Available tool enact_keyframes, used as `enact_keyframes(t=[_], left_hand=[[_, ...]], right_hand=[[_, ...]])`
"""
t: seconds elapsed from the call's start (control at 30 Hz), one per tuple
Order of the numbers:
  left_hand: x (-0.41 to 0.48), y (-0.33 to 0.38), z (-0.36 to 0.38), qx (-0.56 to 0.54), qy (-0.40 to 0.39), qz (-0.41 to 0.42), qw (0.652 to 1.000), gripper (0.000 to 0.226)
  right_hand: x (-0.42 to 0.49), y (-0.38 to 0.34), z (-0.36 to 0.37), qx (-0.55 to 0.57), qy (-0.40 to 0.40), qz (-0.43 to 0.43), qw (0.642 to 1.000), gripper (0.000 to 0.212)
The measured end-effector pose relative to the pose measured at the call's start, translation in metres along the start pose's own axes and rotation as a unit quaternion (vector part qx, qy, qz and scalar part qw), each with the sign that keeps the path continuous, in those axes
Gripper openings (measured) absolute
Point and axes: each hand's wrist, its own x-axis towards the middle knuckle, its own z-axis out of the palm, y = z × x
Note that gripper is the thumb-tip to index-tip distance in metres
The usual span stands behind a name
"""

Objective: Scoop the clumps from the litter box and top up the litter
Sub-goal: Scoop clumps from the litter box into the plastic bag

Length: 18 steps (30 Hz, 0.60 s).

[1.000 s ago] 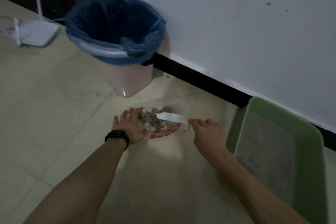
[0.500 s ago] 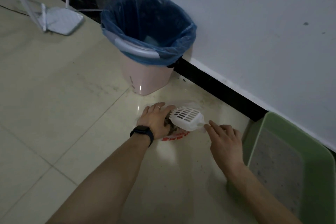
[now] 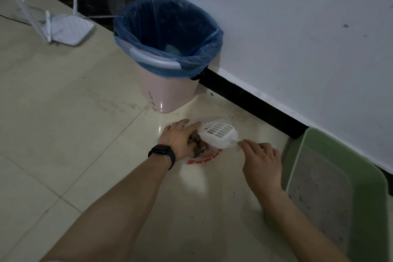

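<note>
A clear plastic bag with red print (image 3: pixel 203 158) lies on the floor, holding dark litter clumps (image 3: pixel 197 144). My left hand (image 3: pixel 179 138), black watch on the wrist, presses on the bag's left side with fingers spread over it. A white slotted litter scoop (image 3: pixel 217 133) rests tilted over the clumps. My right hand (image 3: pixel 260 160) pinches the scoop's handle end between thumb and fingers. The green litter box (image 3: pixel 370 198) with grey litter (image 3: pixel 319 193) sits at the right against the wall.
A pink bin with a blue liner (image 3: pixel 168 53) stands against the white wall just behind the bag. A white router with antennas (image 3: pixel 68 30) lies on the tiled floor at the far left. A black skirting strip (image 3: pixel 255 100) runs along the wall.
The scoop turned from edge-on to face-up over the clumps. My left hand slid further onto the bag. The view shifted left, so the bin sits more central.
</note>
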Motion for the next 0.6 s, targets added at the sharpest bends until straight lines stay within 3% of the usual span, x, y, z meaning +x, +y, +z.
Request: enact_keyframes(t=[0.07,0.17,0.23,0.3,0.4,0.6], left_hand=[[0.004,0.006,-0.003,0.001,0.002,-0.006,1.0,0.074],[0.012,0.027,-0.001,-0.006,-0.008,0.002,1.0,0.073],[0.016,0.05,0.007,0.002,-0.023,0.023,0.999,0.072],[0.02,0.079,0.019,0.008,-0.039,0.05,0.998,0.069],[0.018,0.123,0.041,0.011,-0.058,0.106,0.993,0.067],[-0.014,0.198,0.095,0.02,-0.104,0.193,0.975,0.066]], right_hand=[[-0.003,0.02,-0.012,0.111,-0.026,0.12,0.986,0.035],[-0.018,0.065,-0.037,0.317,-0.011,0.286,0.904,0.023],[-0.041,0.1,-0.049,0.363,0.017,0.358,0.86,0.016],[-0.071,0.135,-0.056,0.353,0.018,0.402,0.845,0.012],[-0.121,0.184,-0.06,0.289,-0.027,0.441,0.85,0.011],[-0.189,0.236,-0.044,0.146,-0.257,0.411,0.863,0.014]])
